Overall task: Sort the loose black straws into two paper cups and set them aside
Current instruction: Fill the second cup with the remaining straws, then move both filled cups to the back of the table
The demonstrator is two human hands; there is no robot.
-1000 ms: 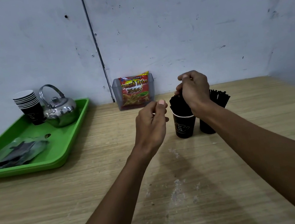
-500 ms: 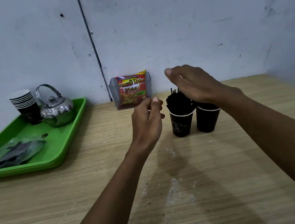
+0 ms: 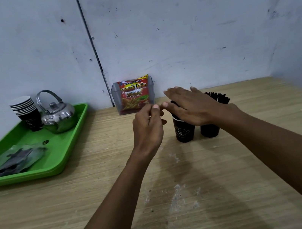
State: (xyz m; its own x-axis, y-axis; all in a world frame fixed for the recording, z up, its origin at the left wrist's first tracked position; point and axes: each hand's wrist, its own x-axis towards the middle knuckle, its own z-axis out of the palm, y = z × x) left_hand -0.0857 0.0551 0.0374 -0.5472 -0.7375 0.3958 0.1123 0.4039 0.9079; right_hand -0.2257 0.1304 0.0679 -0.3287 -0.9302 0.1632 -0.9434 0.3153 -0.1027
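Note:
Two black paper cups stand side by side on the wooden table: the left cup [image 3: 184,131] with a white print, the right cup [image 3: 209,130] partly behind my wrist. Black straws [image 3: 218,97] stick out of the right cup and lean right. My right hand [image 3: 190,105] lies flat, palm down, fingers spread, over the left cup's mouth and hides its straws. Just left of the cups hovers my left hand [image 3: 148,126], fingers loosely curled, thumb and forefinger close together, with nothing seen in it.
A green tray [image 3: 68,148] at the left holds a stack of black paper cups [image 3: 27,113], a steel kettle [image 3: 58,115] and a plastic wrapper [image 3: 15,159]. A clear holder with a red snack packet [image 3: 135,95] stands against the wall.
My right hand let go of the straws in the left cup, opened and now lies flat over that cup. The left hand stayed beside the cups.

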